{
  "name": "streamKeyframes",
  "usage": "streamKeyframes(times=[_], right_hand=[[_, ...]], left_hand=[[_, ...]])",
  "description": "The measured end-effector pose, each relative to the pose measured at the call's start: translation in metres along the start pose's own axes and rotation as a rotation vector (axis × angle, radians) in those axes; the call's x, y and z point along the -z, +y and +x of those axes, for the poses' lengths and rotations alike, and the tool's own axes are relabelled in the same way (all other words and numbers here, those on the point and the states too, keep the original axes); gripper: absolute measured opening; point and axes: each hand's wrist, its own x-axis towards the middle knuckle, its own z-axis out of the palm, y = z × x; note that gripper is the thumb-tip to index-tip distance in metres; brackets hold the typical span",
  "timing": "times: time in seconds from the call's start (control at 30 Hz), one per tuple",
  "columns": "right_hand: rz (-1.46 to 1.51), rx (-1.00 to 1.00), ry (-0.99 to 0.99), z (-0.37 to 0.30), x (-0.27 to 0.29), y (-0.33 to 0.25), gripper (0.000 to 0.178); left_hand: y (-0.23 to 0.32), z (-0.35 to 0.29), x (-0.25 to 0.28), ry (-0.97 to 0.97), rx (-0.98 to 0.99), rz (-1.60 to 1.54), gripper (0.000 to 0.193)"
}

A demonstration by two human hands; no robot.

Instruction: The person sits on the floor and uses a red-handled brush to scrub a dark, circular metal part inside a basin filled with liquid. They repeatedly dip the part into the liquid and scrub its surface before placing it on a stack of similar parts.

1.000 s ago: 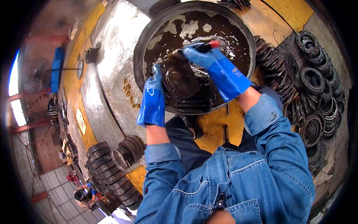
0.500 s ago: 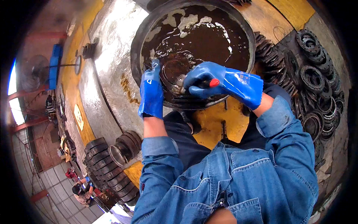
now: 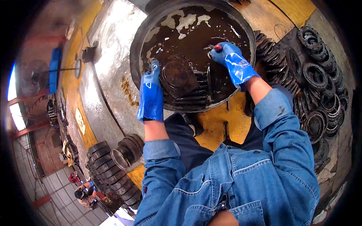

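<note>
A wide, dark round basin (image 3: 135, 52) of brown liquid, with patches of foam, lies in front of me. My left hand (image 3: 151, 92), in a blue rubber glove, grips the left edge of a dark metal part with a round ring in its face (image 3: 177, 77), tilted at the basin's near side. Higher and to the right, over the liquid, my gloved right hand (image 3: 233, 64) is closed on a brush (image 3: 218, 47). Only its red handle end shows; the bristles are hidden. Several dark flat plates (image 3: 194, 98) lean together in the basin beside the metal part.
Dark metal rings (image 3: 316, 77) and a row of stacked plates (image 3: 273, 56) lie at the right. Ribbed dark cylinders (image 3: 113, 173) and a hollow ringed part (image 3: 126, 152) stand at lower left. A co-worker (image 3: 86, 196) is farther off at lower left.
My right hand has moved up and right with the brush, away from the metal part. My left hand keeps its hold, and the part's face and nearby plates now show more.
</note>
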Motion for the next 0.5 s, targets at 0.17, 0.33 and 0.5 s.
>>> streamKeyframes(times=[0.17, 0.33, 0.5], right_hand=[[1.027, 0.233, -0.197, -0.01, 0.002, -0.038, 0.029], [0.926, 0.401, -0.341, -0.04, 0.006, -0.087, 0.026], [0.799, 0.75, -0.39, -0.074, 0.01, -0.086, 0.022]], left_hand=[[0.0, -0.005, 0.001, 0.016, -0.005, -0.01, 0.067], [0.009, -0.002, -0.012, -0.097, 0.1, -0.384, 0.069], [0.039, -0.031, -0.021, -0.03, -0.025, -0.305, 0.07]])
